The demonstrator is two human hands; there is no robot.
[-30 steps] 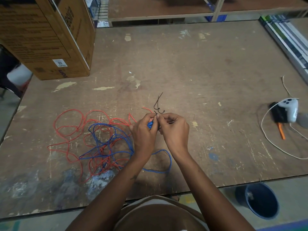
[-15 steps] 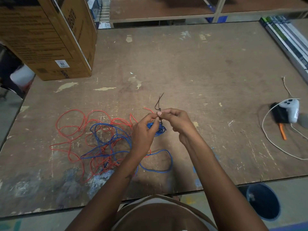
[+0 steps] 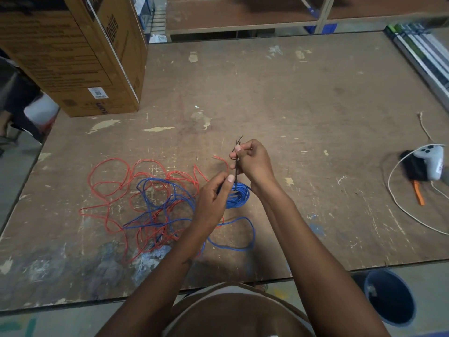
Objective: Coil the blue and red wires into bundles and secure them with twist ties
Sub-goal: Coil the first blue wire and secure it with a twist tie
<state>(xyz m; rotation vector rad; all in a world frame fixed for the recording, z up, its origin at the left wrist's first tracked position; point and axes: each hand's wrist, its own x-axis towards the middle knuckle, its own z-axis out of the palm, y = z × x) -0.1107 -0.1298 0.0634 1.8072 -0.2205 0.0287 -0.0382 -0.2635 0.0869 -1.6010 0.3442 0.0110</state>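
Since the earlier frame my right hand (image 3: 252,161) rose toward 12 o'clock, pinching the twist tie (image 3: 236,170); left hand (image 3: 216,193) grips the blue bundle (image 3: 239,197). Red wire (image 3: 116,181) lies uncoiled at 9 o'clock on the tabletop (image 3: 291,105).

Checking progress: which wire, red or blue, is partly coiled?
The blue wire: a tight coil sits between the hands. The red wire lies all loose.

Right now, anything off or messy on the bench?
Yes. Only part of the blue wire is coiled, held by the left hand while the right hand pulls the black twist tie. The rest sprawls tangled with the red wire. The table is chipped and paint-stained.
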